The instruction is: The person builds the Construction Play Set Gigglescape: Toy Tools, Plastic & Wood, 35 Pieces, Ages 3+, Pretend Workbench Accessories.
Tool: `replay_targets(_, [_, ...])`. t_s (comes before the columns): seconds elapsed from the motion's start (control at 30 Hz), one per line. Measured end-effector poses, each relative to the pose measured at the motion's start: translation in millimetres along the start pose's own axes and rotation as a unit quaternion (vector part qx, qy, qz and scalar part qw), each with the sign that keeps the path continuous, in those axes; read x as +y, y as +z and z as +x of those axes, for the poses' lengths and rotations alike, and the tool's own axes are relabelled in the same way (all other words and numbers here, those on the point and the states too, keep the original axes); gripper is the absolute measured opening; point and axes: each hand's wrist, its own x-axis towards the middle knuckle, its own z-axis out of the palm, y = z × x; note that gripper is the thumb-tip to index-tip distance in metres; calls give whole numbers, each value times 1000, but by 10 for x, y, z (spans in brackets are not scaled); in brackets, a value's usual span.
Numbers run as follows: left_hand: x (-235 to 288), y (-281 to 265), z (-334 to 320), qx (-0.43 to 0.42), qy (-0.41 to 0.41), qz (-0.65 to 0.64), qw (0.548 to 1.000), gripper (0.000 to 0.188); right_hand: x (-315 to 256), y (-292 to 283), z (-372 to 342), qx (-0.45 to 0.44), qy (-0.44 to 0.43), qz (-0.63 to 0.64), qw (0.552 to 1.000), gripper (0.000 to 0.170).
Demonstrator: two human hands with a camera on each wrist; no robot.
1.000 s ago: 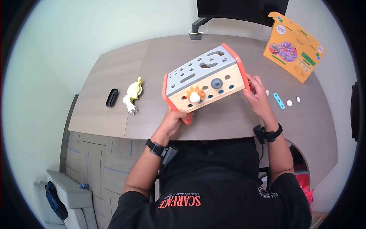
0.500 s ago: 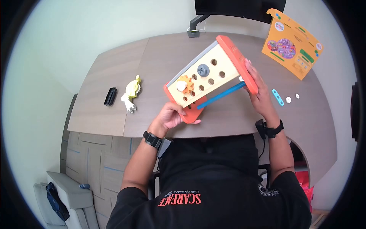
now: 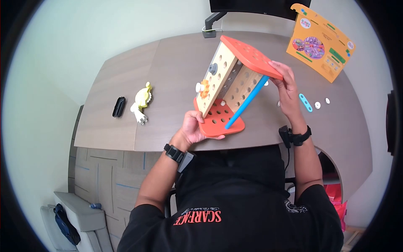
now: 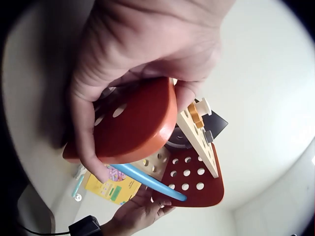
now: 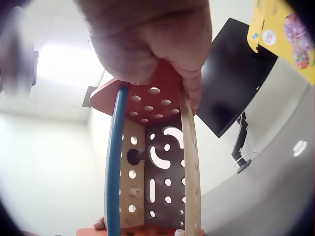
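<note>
Both hands hold a wooden toy box tilted above the desk, its open side with the blue rod (image 3: 247,102) toward the person. The left hand (image 3: 192,127) grips the lower red end panel (image 3: 218,119); in the left wrist view its fingers curl round that panel (image 4: 133,123). At the upper red end panel (image 3: 252,56), the right hand (image 3: 288,90) holds the edge, fingers bent over it. An orange gear (image 3: 204,89) with a white knob and a grey screw head (image 3: 213,69) sit on the pale perforated side. Inside, the right wrist view shows a dark slotted panel (image 5: 165,172).
On the desk (image 3: 168,84), a yellow-green toy with a white end (image 3: 143,98) and a black case (image 3: 119,107) lie left. A turquoise strip (image 3: 305,103) and small white pieces (image 3: 317,105) lie right. An orange carton (image 3: 321,44) and a monitor (image 3: 260,7) stand behind.
Turned in both hands, the box now shows its open interior and blue rod instead of the grey slotted panel. The right hand has moved slightly up along with the red end panel.
</note>
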Motion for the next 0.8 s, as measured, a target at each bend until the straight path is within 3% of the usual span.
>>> replay_targets(0.33, [-59, 96, -15, 24, 17, 22, 999, 88, -53, -10, 39, -17, 0, -7, 1000, 39])
replay_targets(0.53, [-94, 218, -56, 64, 49, 71, 994, 85, 211, -115, 82, 75, 44, 160, 983, 57])
replay_targets(0.63, [-126, 188, -62, 87, 45, 61, 993, 83, 1113, -399, 166, 5, 206, -7, 979, 59])
replay_targets(0.73, [-116, 184, -56, 95, 48, 80, 991, 81, 1396, -284, 92, -117, 147, -266, 946, 51])
replay_targets(0.8, [-123, 191, -66, 100, 53, 91, 989, 78, 1858, -266, 48, -180, 57, -303, 934, 39])
